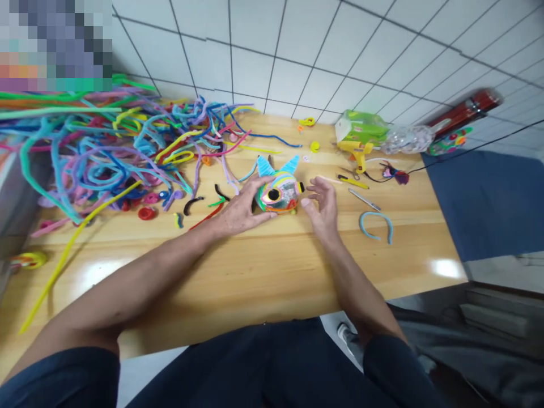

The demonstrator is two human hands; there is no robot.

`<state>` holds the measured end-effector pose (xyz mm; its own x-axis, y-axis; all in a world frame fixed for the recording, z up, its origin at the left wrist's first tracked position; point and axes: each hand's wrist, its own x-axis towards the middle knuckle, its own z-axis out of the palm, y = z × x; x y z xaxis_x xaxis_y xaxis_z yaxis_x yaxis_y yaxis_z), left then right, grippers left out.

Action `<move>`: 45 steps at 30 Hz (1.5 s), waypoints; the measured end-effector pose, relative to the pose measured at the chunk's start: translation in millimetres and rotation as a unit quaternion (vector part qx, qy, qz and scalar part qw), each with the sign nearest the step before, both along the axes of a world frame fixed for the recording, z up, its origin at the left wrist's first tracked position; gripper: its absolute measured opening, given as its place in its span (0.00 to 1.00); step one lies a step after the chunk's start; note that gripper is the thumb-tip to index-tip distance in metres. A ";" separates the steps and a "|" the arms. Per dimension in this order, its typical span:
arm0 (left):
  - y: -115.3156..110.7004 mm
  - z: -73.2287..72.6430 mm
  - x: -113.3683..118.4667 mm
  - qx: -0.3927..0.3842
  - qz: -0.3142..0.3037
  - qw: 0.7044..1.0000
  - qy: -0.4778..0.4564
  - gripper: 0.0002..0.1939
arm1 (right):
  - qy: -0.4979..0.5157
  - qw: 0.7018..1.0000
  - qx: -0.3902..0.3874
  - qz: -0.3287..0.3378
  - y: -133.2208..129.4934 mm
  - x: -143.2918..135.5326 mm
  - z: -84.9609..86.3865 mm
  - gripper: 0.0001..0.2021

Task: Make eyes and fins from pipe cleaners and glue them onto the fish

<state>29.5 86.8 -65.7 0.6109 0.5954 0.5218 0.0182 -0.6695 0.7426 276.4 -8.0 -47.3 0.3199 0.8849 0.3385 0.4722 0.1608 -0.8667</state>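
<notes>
In the head view, the animal-head craft [278, 191], with blue ears, is seen on the wooden table [272, 272], gripped at its left side by the left hand [240, 212] — thumb and fingers spread. The right hand [323, 209] is held apart, fingers loosely curled, beside the snout. The body is judged light, the ears soft and easily bent — best held round the sides. No writing can be read.

the sleeves [63, 377] are short and dark navy, the hands [240, 214] bare.
</notes>
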 end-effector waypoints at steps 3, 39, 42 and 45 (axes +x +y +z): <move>0.3 -3.4 -0.7 -0.023 -0.006 1.000 0.004 0.46 | 0.047 0.998 -0.015 0.030 1.2 -6.3 -12.9 0.40; -18.3 28.9 -13.6 0.075 0.194 0.978 0.021 0.18 | 0.110 0.986 -0.063 0.112 3.6 -34.5 -15.8 0.41; -16.4 27.8 -11.9 0.089 0.194 0.977 0.023 0.19 | 0.111 0.985 -0.063 0.116 3.0 -33.5 -17.7 0.42; -15.1 27.7 -11.6 0.098 0.179 0.979 0.016 0.18 | 0.110 0.985 -0.064 0.113 2.5 -33.0 -19.5 0.42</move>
<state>17.9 71.7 -38.0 0.3998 0.6646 0.6312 0.2985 -0.7455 0.5959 243.4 -5.5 -66.8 0.1624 0.9732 0.1630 0.2345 0.1224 -0.9644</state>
